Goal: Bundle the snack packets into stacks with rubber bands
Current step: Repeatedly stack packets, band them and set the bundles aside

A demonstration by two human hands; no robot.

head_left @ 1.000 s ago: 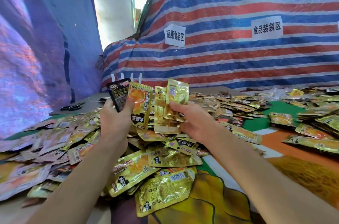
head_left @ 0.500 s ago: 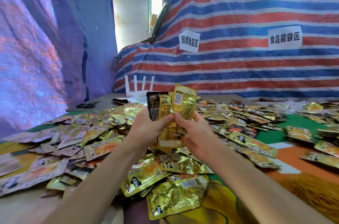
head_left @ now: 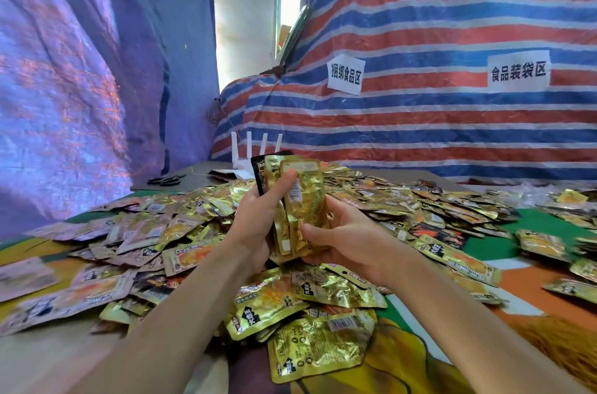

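Observation:
An upright stack of snack packets (head_left: 303, 200), mostly gold foil with one black packet at the back, is held above the table between both hands. My left hand (head_left: 258, 219) grips its left side, thumb pressed across the front packet. My right hand (head_left: 342, 238) cups the stack's lower right edge. Below and around lies a wide heap of loose gold packets (head_left: 310, 293). No rubber band is visible.
Loose packets cover the table to the left (head_left: 135, 232) and right (head_left: 452, 206). Black scissors (head_left: 164, 180) lie at the far left edge. A white router (head_left: 248, 154) with antennas stands behind the pile. Striped tarpaulin (head_left: 420, 122) with paper labels walls the back.
The packets held apart in my two hands have been brought together into one upright stack. Both hands now close on it at the centre.

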